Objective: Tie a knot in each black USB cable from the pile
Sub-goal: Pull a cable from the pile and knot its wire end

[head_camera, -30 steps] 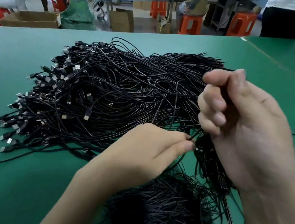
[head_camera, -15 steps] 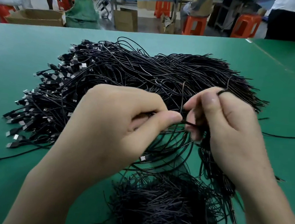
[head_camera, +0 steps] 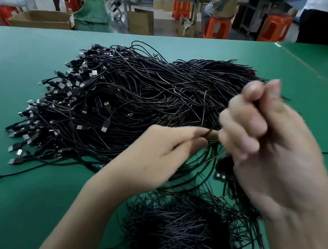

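Above pile (head_camera: 141, 101): thin black cable (head_camera: 213, 130) pinched by left hand (head_camera: 155, 156), gripped in curled right hand (head_camera: 273, 157).

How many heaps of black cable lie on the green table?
2: a large pile mid-table, a smaller heap at the near edge; the right hand may hide more.

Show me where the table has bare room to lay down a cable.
Bare table lies left of the pile, down to the near edge, also in the strip behind it and at far right. The middle is crowded: pile, near heap, and the left hand and right hand on a cable.
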`<state>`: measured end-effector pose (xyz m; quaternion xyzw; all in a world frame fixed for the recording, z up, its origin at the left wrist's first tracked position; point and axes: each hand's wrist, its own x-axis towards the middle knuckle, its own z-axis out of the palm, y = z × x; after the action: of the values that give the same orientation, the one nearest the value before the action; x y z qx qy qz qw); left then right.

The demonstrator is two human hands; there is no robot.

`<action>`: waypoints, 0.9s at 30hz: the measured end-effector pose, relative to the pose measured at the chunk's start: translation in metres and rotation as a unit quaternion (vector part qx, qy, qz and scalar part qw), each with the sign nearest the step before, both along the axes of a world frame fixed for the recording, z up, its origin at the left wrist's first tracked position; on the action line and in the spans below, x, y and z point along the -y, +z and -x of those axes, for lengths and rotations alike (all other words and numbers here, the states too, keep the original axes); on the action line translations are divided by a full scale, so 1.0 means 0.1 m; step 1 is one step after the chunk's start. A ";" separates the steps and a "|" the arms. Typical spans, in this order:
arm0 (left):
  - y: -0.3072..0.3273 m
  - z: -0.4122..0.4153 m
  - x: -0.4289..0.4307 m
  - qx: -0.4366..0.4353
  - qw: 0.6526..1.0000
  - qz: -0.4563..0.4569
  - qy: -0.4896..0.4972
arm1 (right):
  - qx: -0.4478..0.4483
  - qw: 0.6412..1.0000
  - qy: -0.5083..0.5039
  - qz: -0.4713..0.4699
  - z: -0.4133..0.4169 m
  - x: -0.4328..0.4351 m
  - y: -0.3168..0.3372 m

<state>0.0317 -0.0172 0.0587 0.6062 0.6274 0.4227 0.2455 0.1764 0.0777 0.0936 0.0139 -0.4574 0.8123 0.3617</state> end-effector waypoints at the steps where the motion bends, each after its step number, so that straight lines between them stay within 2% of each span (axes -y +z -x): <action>1: -0.01 -0.02 0.00 -0.011 1.000 0.023 -0.011 | -0.001 0.997 -0.064 -0.035 -0.02 -0.04 -0.01; 2: -0.01 -0.05 0.00 -0.039 0.999 0.027 -0.027 | 0.019 0.983 -0.150 -0.101 -0.04 -0.08 -0.02; 3: 0.01 -0.07 0.02 -0.079 0.996 0.022 -0.039 | 0.061 0.950 -0.244 -0.185 -0.07 -0.12 -0.03; 5: 0.08 -0.07 0.06 -0.141 0.990 -0.018 -0.023 | 0.167 0.855 -0.368 -0.326 -0.12 -0.19 -0.08; 7: 0.18 -0.02 0.12 -0.165 0.983 -0.079 0.028 | 0.261 0.787 -0.380 -0.410 -0.16 -0.23 -0.11; 8: 0.23 0.02 0.15 -0.169 0.979 -0.105 0.049 | 0.304 0.767 -0.358 -0.438 -0.17 -0.24 -0.13; 9: 0.26 0.06 0.18 -0.167 0.975 -0.131 0.061 | 0.340 0.761 -0.318 -0.452 -0.16 -0.25 -0.16; 10: 0.29 0.09 0.20 -0.161 0.973 -0.152 0.065 | 0.364 0.772 -0.260 -0.453 -0.15 -0.24 -0.19; 11: 0.30 0.13 0.21 -0.150 0.973 -0.165 0.065 | 0.373 0.798 -0.180 -0.438 -0.13 -0.22 -0.20; 14: 0.26 0.21 0.19 -0.088 0.974 -0.196 0.073 | 0.322 0.889 0.094 -0.311 -0.07 -0.09 -0.18; 15: 0.24 0.22 0.17 -0.052 0.975 -0.203 0.070 | 0.285 0.909 0.153 -0.264 -0.05 -0.05 -0.17; 17: 0.18 0.19 0.11 0.029 0.978 -0.202 0.036 | 0.212 0.934 0.202 -0.203 -0.01 0.02 -0.15; 20: 0.07 0.10 -0.01 0.130 0.980 -0.149 -0.020 | 0.118 0.977 0.151 -0.097 0.07 0.10 -0.12; 22: -0.01 0.04 -0.05 0.123 0.987 -0.098 -0.017 | 0.092 0.993 0.048 -0.056 0.11 0.10 -0.11; 24: -0.06 0.02 -0.06 0.097 0.994 -0.051 -0.009 | 0.091 0.993 -0.063 -0.050 0.13 0.08 -0.11; 27: -0.08 -0.05 -0.05 0.081 0.997 -0.001 -0.017 | 0.044 0.993 -0.111 0.000 0.12 0.03 -0.11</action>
<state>0.0366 -0.0118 0.0509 0.5806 0.5947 0.4666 0.3025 0.1647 0.0746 0.0827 -0.0728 -0.4718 0.7668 0.4291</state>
